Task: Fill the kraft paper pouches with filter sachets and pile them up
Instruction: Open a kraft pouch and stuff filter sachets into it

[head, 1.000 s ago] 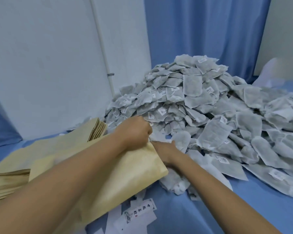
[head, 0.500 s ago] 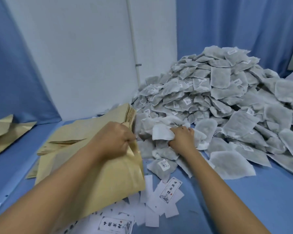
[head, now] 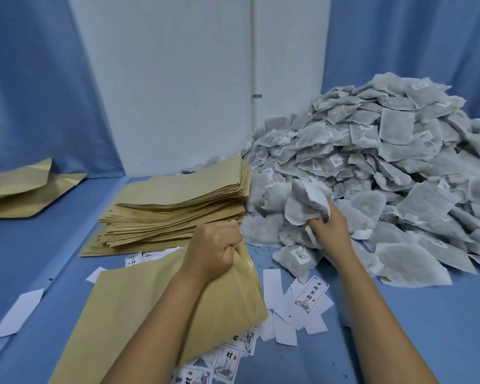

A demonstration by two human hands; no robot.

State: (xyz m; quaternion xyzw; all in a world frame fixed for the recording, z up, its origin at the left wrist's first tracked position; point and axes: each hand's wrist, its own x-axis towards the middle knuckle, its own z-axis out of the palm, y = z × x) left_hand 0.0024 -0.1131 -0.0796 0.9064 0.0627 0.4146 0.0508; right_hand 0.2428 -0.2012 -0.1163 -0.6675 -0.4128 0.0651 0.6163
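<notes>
My left hand (head: pixel 215 250) grips the top edge of a kraft paper pouch (head: pixel 139 309) that lies slanted on the blue surface under my forearm. To its right, my right hand (head: pixel 329 227) grips a bunch of grey-white filter sachets (head: pixel 306 202), lifted just off the near edge of a big heap of sachets (head: pixel 385 162). A thick stack of flat empty kraft pouches (head: pixel 175 206) sits behind my left hand, beside the heap.
White paper labels (head: pixel 311 297), some printed, lie scattered on the blue surface (head: pixel 413 314) near the pouch; one slip (head: pixel 18 313) lies far left. Filled kraft pouches (head: pixel 25 189) rest at the far left. A white wall and blue curtains stand behind.
My view has swung left. My right hand has gathered and raised a bunch of sachets from the heap. My left hand has kept its grip on the pouch's top edge.
</notes>
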